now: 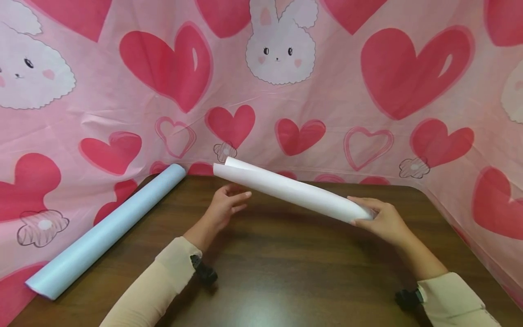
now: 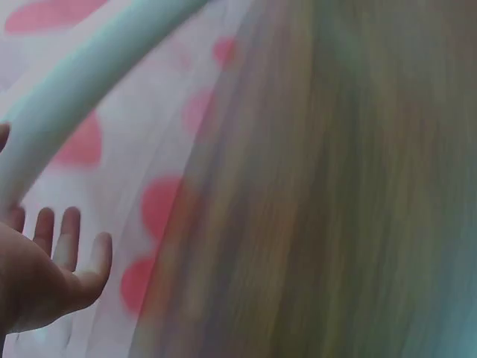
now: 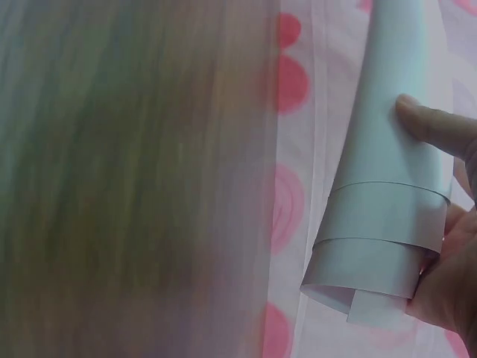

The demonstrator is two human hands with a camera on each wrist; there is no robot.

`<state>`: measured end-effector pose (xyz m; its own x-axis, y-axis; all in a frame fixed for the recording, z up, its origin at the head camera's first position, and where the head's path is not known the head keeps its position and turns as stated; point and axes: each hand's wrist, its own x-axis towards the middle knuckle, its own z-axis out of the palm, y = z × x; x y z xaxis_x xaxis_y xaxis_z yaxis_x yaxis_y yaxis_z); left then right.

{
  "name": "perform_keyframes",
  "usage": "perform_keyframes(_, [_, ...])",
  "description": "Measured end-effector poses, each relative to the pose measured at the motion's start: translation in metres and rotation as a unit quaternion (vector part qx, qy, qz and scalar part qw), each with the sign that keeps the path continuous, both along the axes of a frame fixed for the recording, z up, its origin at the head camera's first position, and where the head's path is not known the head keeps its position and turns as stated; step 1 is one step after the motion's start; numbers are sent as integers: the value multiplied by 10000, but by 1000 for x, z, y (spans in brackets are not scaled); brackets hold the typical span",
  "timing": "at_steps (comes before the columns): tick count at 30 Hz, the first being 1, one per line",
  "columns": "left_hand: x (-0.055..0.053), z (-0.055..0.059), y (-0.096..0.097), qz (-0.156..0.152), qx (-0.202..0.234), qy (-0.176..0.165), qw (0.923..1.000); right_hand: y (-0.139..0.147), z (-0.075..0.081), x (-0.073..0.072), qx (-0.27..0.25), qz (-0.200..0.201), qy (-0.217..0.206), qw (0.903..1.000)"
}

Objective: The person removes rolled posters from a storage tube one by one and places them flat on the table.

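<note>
A rolled sheet of white paper hangs above the table, tilted so its left end is higher. My right hand grips the roll near its lower right end. The right wrist view shows the paper roll with stepped layers at its end and the thumb pressed along its side. Below the roll's left end is my left hand, its fingers loosely extended and apart from the paper. In the left wrist view the left hand shows spread fingers, with nothing held.
A light blue roll lies slantwise along the left edge of the brown wooden table. Pink cloth with hearts and rabbits hangs behind the table and at both sides. Both wrists carry small black cameras.
</note>
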<state>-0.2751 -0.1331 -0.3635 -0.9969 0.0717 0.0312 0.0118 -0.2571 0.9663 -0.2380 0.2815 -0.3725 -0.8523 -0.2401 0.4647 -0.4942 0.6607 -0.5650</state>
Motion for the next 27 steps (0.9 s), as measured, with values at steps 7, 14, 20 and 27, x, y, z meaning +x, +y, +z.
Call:
perform_keyframes(7, [12,-1,62,-288,1486,-347,9879,-32,0,5,-355,-95,27,9993])
perform_keyframes(14, [19,2,97,-197,2276,49,9736,-60,-3,7,-867,110,-309,9957])
perform_keyframes(20, [15,8,94,287,2201,231,9748,-67,-5,8,-818,606,-883,9909])
perform_keyframes(27, [8,16,78,211,1984,324,9794,-68,2,10,-1573,1748,-1662,9576])
